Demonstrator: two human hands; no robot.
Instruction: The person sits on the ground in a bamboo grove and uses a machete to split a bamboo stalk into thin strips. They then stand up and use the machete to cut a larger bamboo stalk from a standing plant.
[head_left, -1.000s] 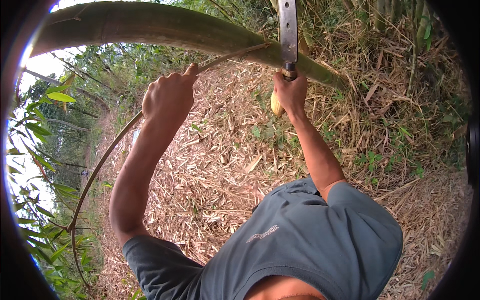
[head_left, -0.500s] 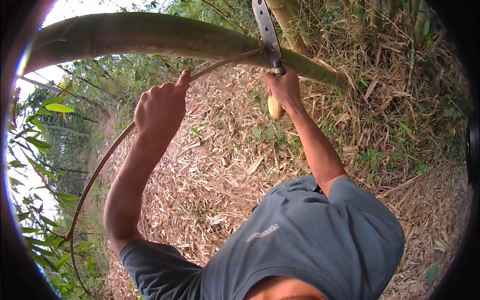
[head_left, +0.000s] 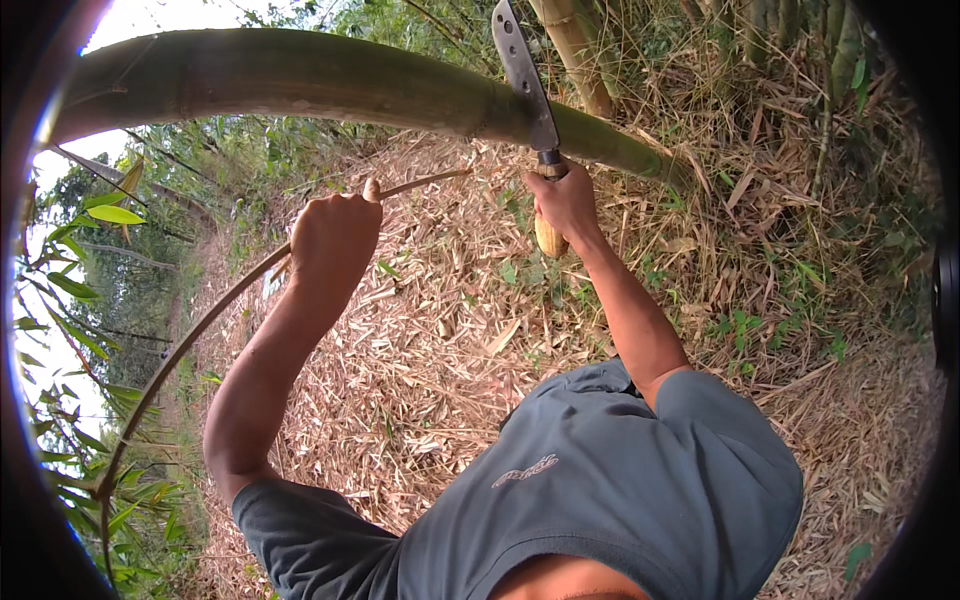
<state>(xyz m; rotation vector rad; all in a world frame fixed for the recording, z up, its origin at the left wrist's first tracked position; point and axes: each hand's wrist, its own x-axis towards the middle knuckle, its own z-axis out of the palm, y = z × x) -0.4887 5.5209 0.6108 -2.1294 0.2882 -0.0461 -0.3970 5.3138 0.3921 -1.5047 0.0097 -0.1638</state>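
Note:
My left hand (head_left: 338, 228) is closed round a thin bamboo branch (head_left: 195, 328), which curves down to the lower left. Its bare end sticks out past my thumb, apart from the thick green bamboo stem (head_left: 330, 82). In my right hand (head_left: 568, 200) is a machete (head_left: 527, 80), gripped by its pale yellowish handle with the blade pointing up and slightly left. The dark blade, with several holes in it, crosses in front of the thick stem. Whether it touches the stem I cannot tell.
The thick stem arches across the top, from the left edge to the ground at the right. Leafy twigs (head_left: 75, 290) hang at the left. Dry leaf litter (head_left: 440, 330) covers the ground. More bamboo stems (head_left: 575, 55) stand at the upper right.
The branch's end has come away from the thick stem and now sits lower and further left. The machete has dropped slightly, its tip shifting left. Both hands keep their grip.

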